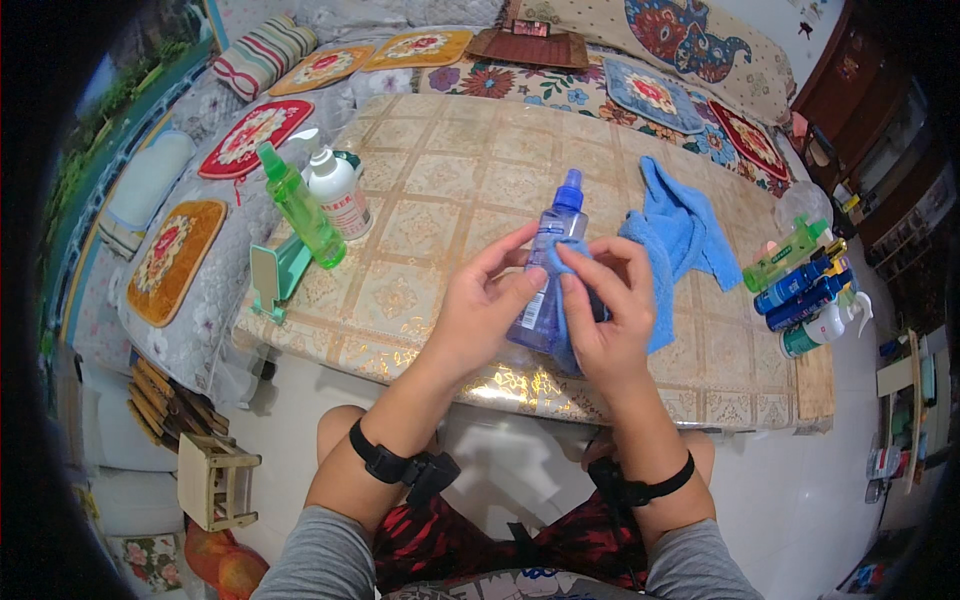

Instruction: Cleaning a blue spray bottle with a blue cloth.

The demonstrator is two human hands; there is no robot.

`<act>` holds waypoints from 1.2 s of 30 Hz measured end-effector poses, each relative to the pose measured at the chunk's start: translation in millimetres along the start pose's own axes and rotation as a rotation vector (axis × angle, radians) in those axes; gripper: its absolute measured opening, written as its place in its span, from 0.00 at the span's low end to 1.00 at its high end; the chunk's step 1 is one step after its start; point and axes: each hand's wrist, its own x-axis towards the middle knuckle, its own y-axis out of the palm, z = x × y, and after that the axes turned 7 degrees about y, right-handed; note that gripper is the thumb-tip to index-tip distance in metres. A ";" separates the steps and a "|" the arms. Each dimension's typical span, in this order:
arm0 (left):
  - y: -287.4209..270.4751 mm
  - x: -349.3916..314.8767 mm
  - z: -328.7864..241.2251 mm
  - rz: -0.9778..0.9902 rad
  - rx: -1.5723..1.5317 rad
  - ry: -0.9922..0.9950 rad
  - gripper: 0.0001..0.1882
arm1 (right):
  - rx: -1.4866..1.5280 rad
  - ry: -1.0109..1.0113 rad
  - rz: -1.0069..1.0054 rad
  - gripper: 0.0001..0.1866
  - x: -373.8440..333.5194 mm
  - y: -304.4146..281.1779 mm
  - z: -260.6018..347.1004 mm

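Note:
A clear blue-violet spray bottle point(533, 322) with a blue cap stands almost upright over the near part of the table, its top leaning slightly away. My left hand point(487, 305) is closed around its left side, thumb across the front. On the other side, my right hand point(612, 312) pinches a blue cloth point(680, 228) and presses a fold of it against the bottle's front. The rest of that cloth spreads rumpled over the tabletop, behind and right of my right hand. The bottle's lower right side is partly hidden by cloth and fingers.
The table point(470, 150) has a patterned cover. At its left stand a green spray bottle point(305, 215), a white pump bottle point(340, 195) and a green stand point(280, 275). Several bottles, including a white spray bottle point(815, 330), line the right edge. A wooden stool point(213, 480) stands lower left.

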 end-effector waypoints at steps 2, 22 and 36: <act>-1.8 -1.9 1.1 0.049 -0.009 0.004 0.32 | -0.008 0.026 -0.024 0.16 1.2 -3.0 -1.6; 3.2 -7.4 2.5 0.249 0.013 -0.025 0.40 | -0.027 0.216 -0.161 0.11 8.2 -18.8 -4.7; -1.9 -2.9 -2.3 0.150 -0.003 0.033 0.39 | -0.035 0.135 -0.118 0.09 -1.7 -4.5 2.8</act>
